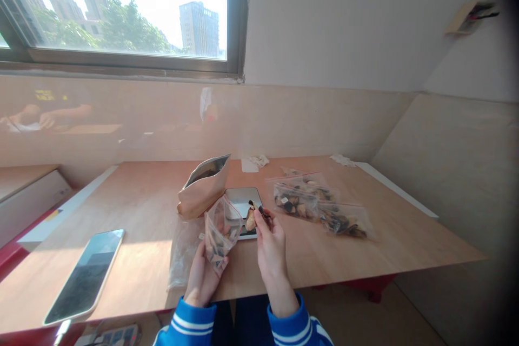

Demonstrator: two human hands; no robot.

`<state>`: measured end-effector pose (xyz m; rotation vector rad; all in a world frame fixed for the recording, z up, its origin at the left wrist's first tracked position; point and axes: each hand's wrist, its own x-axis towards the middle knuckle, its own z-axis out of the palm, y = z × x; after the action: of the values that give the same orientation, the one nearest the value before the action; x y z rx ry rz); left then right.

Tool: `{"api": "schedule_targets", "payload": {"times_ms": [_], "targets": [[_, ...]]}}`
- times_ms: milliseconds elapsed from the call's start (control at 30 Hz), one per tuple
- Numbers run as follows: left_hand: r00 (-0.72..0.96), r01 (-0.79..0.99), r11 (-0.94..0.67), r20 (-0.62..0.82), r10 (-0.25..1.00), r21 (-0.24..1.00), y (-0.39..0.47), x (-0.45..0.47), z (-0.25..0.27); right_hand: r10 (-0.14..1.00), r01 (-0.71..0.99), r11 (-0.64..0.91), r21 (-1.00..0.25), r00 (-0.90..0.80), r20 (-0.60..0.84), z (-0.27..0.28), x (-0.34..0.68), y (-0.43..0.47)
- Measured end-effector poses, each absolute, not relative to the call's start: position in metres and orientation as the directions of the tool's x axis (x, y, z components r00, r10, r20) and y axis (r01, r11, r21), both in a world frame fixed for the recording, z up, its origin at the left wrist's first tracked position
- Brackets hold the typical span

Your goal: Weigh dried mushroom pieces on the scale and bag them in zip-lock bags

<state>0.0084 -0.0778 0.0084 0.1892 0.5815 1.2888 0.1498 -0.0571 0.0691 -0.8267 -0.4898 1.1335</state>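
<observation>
My left hand point(206, 274) is closed around the lower part of a clear zip bag point(222, 230), whose mouth gapes toward the upper right. A few brown and dark pieces lie inside it. Between the fingertips of my right hand point(271, 240) are dried brown and black pieces point(252, 219), which look like dried mushroom; their exact kind is unclear. They are just right of the bag's mouth, over a white digital scale point(243, 197). The hands and bag partly cover the scale. Behind the bag stands an open kraft pouch point(205, 186) with a silvery inside.
Several filled zip bags point(298, 200) lie on the table's right side, one point(344, 220) nearer me. A flat clear plastic bag point(182, 257) is by my left hand. At left rests a phone point(87, 275). Crumpled white tissue point(258, 160) sits at the back edge, near the wall.
</observation>
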Motion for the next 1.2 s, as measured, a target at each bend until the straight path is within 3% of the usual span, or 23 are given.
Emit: {"api": "schedule_targets", "payload": {"times_ms": [133,400,567,700,900,1200], "targets": [[0.216,-0.873,0.300,-0.249,0.944,0.384,-0.076,0.006,0.003,0.923,-0.585,0.237,-0.776,0.384,-0.007,0.096,0.145,-0.045],[0.185,-0.871,0.292,-0.288,0.940,0.394,-0.078,0.008,0.008,0.844,-0.359,0.517,-0.777,0.367,0.392,0.174,0.103,-0.004],[0.102,-0.844,0.286,-0.388,0.916,0.454,-0.081,0.013,0.019,0.744,-0.157,0.653,-0.741,0.319,0.588,0.176,0.079,0.019],[0.067,-0.825,0.264,-0.377,0.924,0.500,-0.083,0.014,0.022,0.652,0.012,0.740,-0.672,0.228,0.723,0.159,0.073,0.030],[0.061,-0.829,0.271,-0.402,0.914,0.490,-0.082,0.014,0.020,0.598,0.075,0.794,-0.604,0.085,0.797,0.150,0.082,0.028],[0.027,-0.826,0.255,-0.418,0.908,0.502,-0.083,0.015,0.021,0.603,0.182,0.795,-0.579,-0.134,0.786,0.155,0.090,0.027]]}}
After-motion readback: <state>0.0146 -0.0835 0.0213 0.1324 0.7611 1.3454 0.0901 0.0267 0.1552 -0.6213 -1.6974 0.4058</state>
